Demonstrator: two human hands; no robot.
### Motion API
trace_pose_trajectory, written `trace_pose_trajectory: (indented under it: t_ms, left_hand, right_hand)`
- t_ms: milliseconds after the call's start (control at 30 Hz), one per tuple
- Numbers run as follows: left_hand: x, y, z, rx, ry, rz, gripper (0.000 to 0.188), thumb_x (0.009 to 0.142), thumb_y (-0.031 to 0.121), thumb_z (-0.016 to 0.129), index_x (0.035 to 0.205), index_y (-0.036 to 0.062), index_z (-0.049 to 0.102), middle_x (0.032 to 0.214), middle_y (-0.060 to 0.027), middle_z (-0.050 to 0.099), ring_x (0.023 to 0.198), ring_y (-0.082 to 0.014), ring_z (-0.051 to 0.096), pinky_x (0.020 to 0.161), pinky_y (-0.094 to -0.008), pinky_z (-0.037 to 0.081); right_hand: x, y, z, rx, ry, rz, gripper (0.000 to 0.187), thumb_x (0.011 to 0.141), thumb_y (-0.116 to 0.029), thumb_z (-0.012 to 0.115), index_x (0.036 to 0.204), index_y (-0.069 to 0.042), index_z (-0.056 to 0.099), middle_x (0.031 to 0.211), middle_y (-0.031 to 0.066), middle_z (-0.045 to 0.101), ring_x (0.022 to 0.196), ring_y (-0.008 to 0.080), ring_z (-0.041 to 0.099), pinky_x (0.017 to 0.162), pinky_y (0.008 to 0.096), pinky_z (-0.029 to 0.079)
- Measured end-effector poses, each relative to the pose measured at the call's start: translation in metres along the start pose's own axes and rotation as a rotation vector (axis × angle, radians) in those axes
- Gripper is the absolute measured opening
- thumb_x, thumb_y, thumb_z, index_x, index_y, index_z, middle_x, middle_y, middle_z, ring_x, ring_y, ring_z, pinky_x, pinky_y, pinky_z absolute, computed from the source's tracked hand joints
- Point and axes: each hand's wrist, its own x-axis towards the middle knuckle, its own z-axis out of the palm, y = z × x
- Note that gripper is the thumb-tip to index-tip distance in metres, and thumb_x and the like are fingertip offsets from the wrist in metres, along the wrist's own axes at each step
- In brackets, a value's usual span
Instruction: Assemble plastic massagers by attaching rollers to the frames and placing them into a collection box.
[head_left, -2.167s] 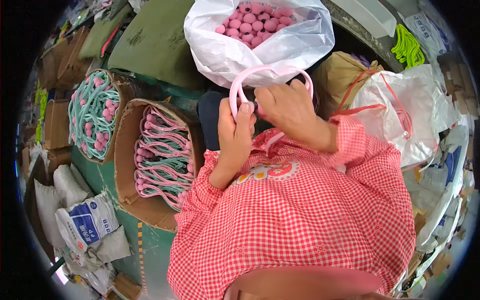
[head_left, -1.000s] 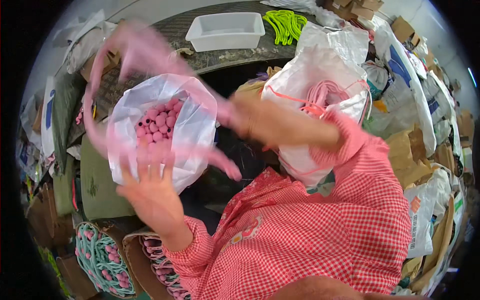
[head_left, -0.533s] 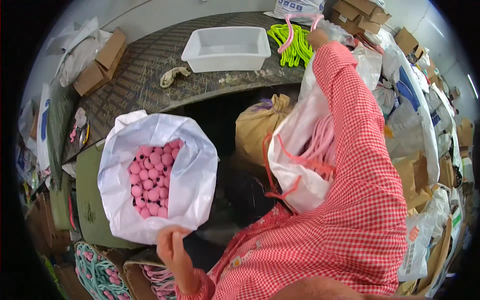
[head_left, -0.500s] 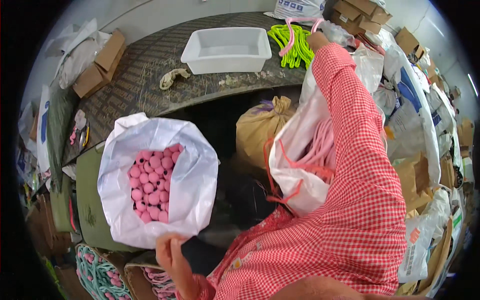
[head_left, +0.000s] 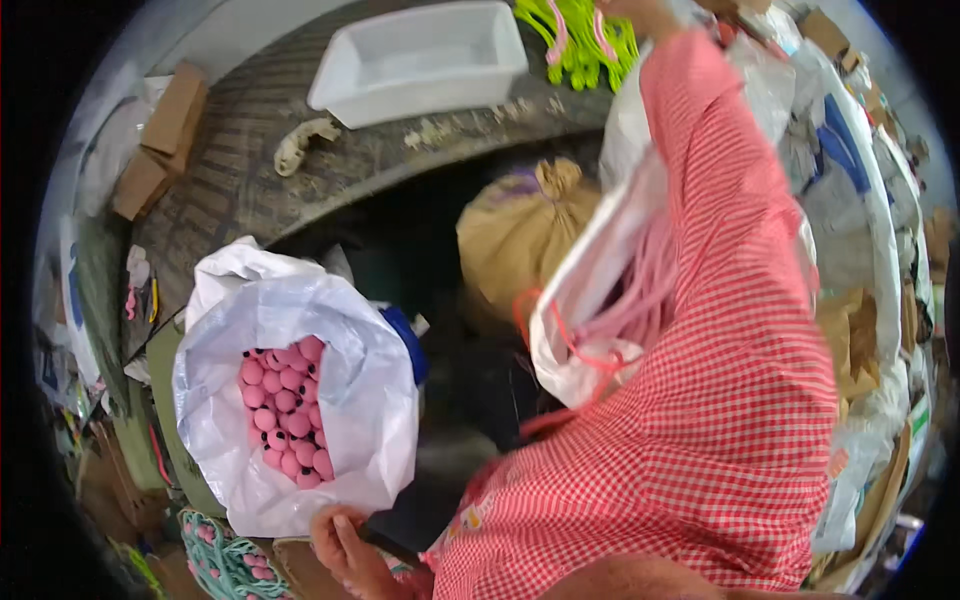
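Note:
My left hand [head_left: 350,550] is at the near rim of an open white bag [head_left: 375,440], its thumb and fingers bent together on the edge. Several pink balls [head_left: 285,405] with black spots fill the bottom of that bag. At the top right edge of the view, my right hand [head_left: 645,15] is stretched out, partly cut off and blurred. It is closed on a pink rope [head_left: 605,38], which hangs over a bundle of yellow-green ropes [head_left: 590,60]. Below my right arm stands an open white sack [head_left: 560,350] with more pink ropes [head_left: 635,290] in it.
A white plastic tub [head_left: 420,65] sits on the dark worktable [head_left: 230,180], beside a crumpled pale cloth [head_left: 303,143]. Between the two bags stands a tied brown sack [head_left: 520,240]. Teal cords with pink balls [head_left: 230,555] lie in a box at the lower left.
The view has shifted, so the tub and table sit higher and the ball bag lower. My right hand remains over the yellow-green ropes with the pink rope. My left hand stays at the bag's rim.

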Motion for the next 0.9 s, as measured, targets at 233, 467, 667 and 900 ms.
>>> trace_pose_trajectory:
  t_ms: [233,467,667,900]
  left_hand:
    - [0.012,-0.010,0.013,-0.163,0.039,0.195,0.013,0.098,0.008,0.046,0.101,-0.0015,0.054,0.070,-0.0034,0.048,0.055,-0.0073,0.036,0.049,-0.0204,0.024]
    - [0.000,-0.018,0.022,-0.217,0.008,0.238,0.013,0.099,0.010,0.047,0.102,-0.0005,0.054,0.077,-0.0037,0.051,0.058,-0.0060,0.036,0.047,-0.0193,0.023]
    - [-0.023,-0.023,0.007,-0.184,0.017,0.240,0.012,0.099,0.008,0.046,0.100,0.0000,0.054,0.075,-0.0031,0.050,0.056,-0.0058,0.036,0.047,-0.0188,0.023]
    - [-0.045,-0.023,0.013,-0.209,-0.009,0.244,0.012,0.099,0.006,0.045,0.100,-0.0002,0.055,0.080,-0.0036,0.054,0.059,-0.0058,0.039,0.049,-0.0187,0.026]
  right_hand:
    - [-0.163,-0.069,-0.218,0.427,-0.893,0.047,0.033,0.094,-0.026,0.055,0.083,0.002,0.067,0.080,0.0147,0.069,0.069,0.0198,0.067,0.056,0.0319,0.054]
    - [-0.331,0.016,-0.109,-0.216,-0.920,-0.473,0.021,0.077,-0.016,0.061,0.092,-0.003,0.065,0.085,0.0120,0.067,0.082,0.0297,0.066,0.068,0.0389,0.053]
    - [-0.380,0.005,-0.092,-0.630,-0.578,-0.417,0.021,0.084,-0.017,0.056,0.102,-0.006,0.059,0.098,0.0098,0.062,0.094,0.0268,0.061,0.074,0.0371,0.050]
    - [-0.441,-0.024,-0.028,-0.060,-0.427,-0.648,0.038,0.080,-0.023,0.055,0.114,-0.006,0.059,0.114,0.0070,0.058,0.109,0.0224,0.054,0.093,0.0354,0.040]
